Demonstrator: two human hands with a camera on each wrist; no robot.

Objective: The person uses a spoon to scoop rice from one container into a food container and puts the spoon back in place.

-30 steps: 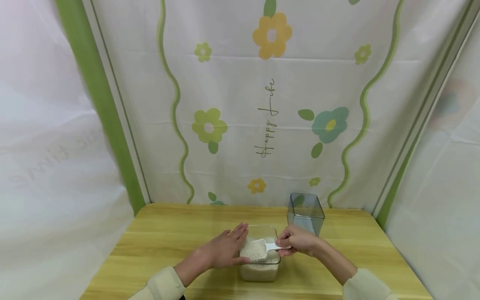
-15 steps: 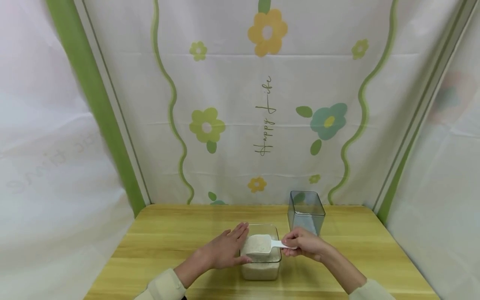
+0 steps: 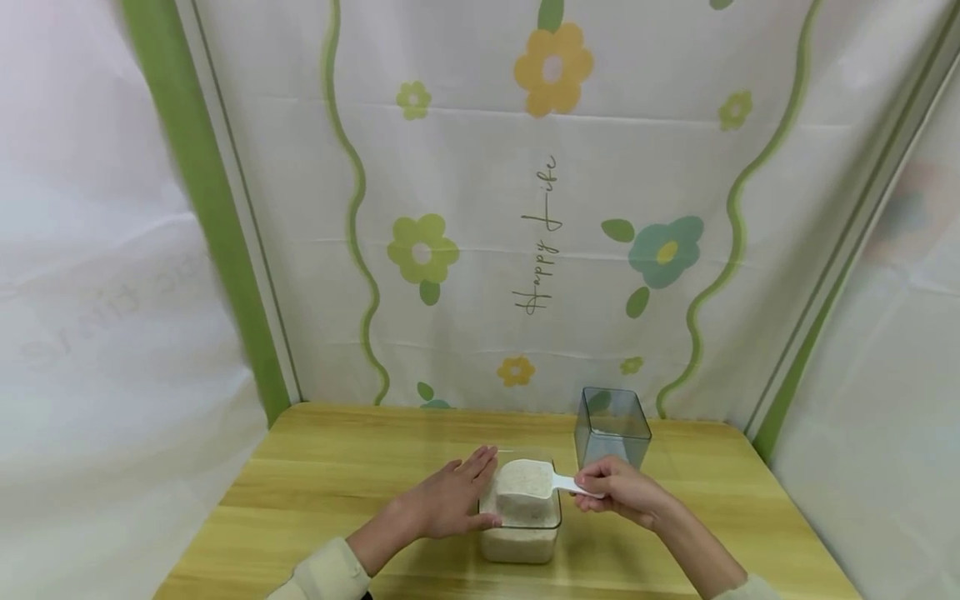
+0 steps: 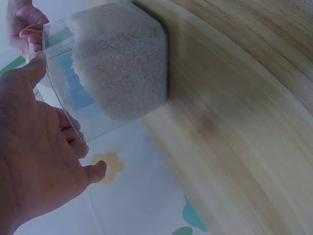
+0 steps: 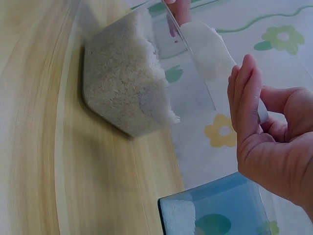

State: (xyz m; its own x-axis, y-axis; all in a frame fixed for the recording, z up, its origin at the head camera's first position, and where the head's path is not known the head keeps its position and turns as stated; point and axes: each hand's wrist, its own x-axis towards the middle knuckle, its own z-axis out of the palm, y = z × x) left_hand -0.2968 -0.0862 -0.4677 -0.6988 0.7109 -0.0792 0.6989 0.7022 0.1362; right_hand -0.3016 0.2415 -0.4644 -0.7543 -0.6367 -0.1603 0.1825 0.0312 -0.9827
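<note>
In the head view, my right hand (image 3: 624, 490) pinches the handle of a white scoop (image 3: 527, 479) heaped with rice. The scoop is above a clear square container (image 3: 517, 528), level or nearly so. Rice (image 4: 122, 63) fills much of that container, as the left wrist view shows. My left hand (image 3: 456, 498) rests at the container's left side, fingers mostly straight and thumb along the front rim. From the right wrist, the curled fingers of my right hand hide part of the scoop's handle.
Behind and to the right stands a blue-grey transparent square container (image 3: 613, 427), with a little white rice (image 5: 178, 215) in its bottom. Both containers stand on a wood-grain table (image 3: 360, 467). A flowered curtain (image 3: 480, 167) hangs behind the table, with more cloth at both sides.
The scoop of rice has risen from the rice toward the container's far rim and shifted slightly right with my right hand. My left hand has stayed at the container's side.
</note>
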